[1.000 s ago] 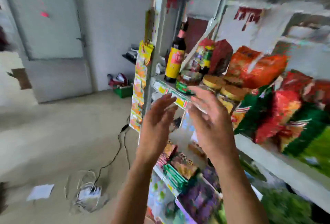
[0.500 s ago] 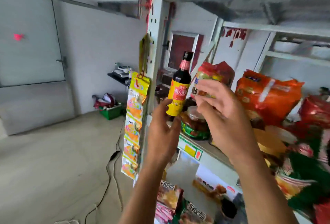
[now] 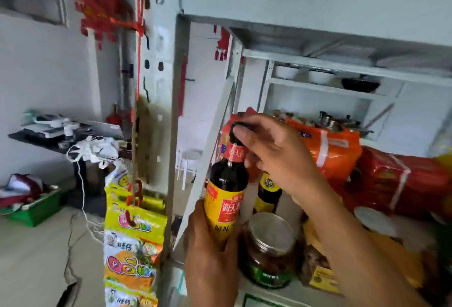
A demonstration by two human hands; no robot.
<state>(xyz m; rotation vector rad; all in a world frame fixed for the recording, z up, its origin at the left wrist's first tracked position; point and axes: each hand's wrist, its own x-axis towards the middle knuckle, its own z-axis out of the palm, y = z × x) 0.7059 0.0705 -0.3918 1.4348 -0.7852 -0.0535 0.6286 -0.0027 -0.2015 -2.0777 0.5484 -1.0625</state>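
The left hand (image 3: 210, 253) wraps the lower part of the sauce bottle (image 3: 226, 184), so its base is hidden, and whether it stands on the shelf (image 3: 293, 293) cannot be told. The right hand (image 3: 274, 152) covers much of the bottle's black cap. Just behind and right of the sauce bottle, a second bottle (image 3: 267, 193) loses its neck behind that hand. Below and left, the strip of snack packets (image 3: 132, 240) runs off the bottom edge. Far right, the red bag (image 3: 401, 184) is blurred and its print unreadable.
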